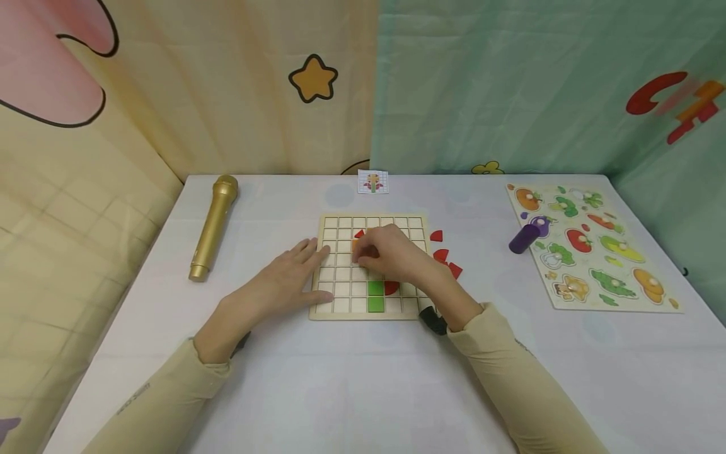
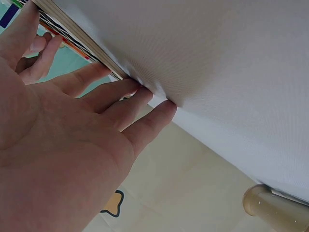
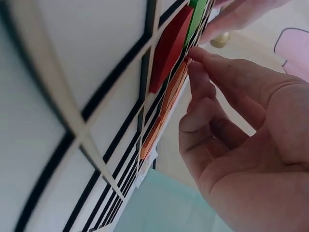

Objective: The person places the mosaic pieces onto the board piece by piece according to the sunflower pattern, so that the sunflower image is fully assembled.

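Note:
A wooden grid board (image 1: 331, 315) lies mid-table with coloured pieces in its cells. Two green squares (image 1: 375, 296) stack near its front edge, beside a red quarter-round (image 1: 391, 288). My left hand (image 1: 289, 277) rests with spread fingers along the board's left edge; the left wrist view shows its fingertips on the cloth and against the wood. Over the board's middle, my right hand (image 1: 391, 252) has thumb and forefinger pinched together at the edge of an orange piece (image 3: 179, 77). Part of that piece is hidden behind the fingers. Further along the same line sits another orange piece (image 3: 150, 140).
Loose red pieces (image 1: 441, 255) lie right of the board. A small pattern card (image 1: 372, 181) is behind it. A gold microphone (image 1: 214, 227) lies at left. At right are a vegetable puzzle board (image 1: 607, 252) and a purple cylinder (image 1: 524, 239). Curtains (image 1: 255, 88) hang behind.

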`<state>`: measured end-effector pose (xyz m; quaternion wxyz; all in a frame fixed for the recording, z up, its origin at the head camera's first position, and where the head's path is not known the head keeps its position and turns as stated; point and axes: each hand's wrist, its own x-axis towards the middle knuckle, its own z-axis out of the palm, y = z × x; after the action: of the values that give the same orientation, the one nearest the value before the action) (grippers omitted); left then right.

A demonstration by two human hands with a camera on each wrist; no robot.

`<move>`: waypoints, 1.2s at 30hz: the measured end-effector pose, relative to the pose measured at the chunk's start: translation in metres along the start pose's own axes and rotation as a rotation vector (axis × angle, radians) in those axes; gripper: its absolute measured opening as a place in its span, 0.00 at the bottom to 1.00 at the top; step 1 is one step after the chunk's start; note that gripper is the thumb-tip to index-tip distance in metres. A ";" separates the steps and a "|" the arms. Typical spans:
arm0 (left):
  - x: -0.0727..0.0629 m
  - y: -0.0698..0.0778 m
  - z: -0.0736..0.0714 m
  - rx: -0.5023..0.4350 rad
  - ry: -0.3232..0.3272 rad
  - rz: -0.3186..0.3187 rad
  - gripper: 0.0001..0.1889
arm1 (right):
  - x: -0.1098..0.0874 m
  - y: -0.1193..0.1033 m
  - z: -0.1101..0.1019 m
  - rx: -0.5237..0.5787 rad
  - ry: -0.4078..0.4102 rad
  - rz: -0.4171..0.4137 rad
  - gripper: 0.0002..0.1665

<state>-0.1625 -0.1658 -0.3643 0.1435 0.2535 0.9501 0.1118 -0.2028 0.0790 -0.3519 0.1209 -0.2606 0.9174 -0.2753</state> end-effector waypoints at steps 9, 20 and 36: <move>0.000 0.001 -0.001 -0.001 -0.011 -0.016 0.49 | -0.006 0.008 -0.026 0.057 0.123 -0.010 0.07; 0.002 0.003 0.000 -0.001 -0.010 -0.029 0.50 | -0.027 0.055 -0.071 -0.012 0.201 0.307 0.11; 0.000 0.003 0.001 -0.005 0.004 -0.012 0.49 | -0.034 0.091 -0.076 0.036 0.063 0.396 0.11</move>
<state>-0.1613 -0.1632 -0.3650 0.1429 0.2471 0.9516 0.1137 -0.2393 0.1955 -0.3386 0.1483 -0.0643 0.9490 -0.2705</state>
